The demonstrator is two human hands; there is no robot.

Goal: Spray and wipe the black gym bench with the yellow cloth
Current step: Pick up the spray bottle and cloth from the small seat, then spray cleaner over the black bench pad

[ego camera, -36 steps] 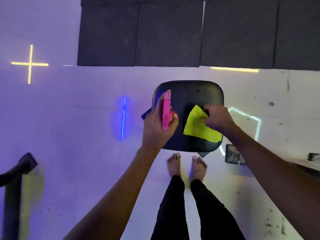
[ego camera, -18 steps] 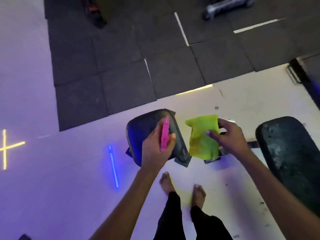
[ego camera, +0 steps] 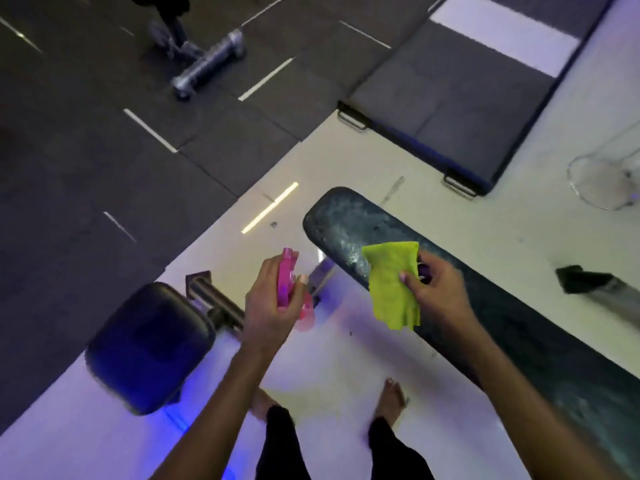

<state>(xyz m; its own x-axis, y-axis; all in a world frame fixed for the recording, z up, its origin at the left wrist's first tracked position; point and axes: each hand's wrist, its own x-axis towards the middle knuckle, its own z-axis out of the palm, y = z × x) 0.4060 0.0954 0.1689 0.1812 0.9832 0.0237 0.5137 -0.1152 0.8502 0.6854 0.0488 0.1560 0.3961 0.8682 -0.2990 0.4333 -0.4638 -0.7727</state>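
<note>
Both forearms are bare, with no sleeves reaching them, entering from the bottom of the frame. The left hand [ego camera: 273, 299] and the right hand [ego camera: 438, 292] carry no gloves, rings or wristbands that can be made out. Fingernails look short and pale. At the bottom centre, two legs wear close-fitting black trousers [ego camera: 287, 445] ending at the ankle, and both feet are bare.

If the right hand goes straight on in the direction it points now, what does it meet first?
Most likely the long black bench pad. The right hand holds the yellow cloth over its near edge, fingers pointing up and left across it. Its height above the pad is unclear.
</note>
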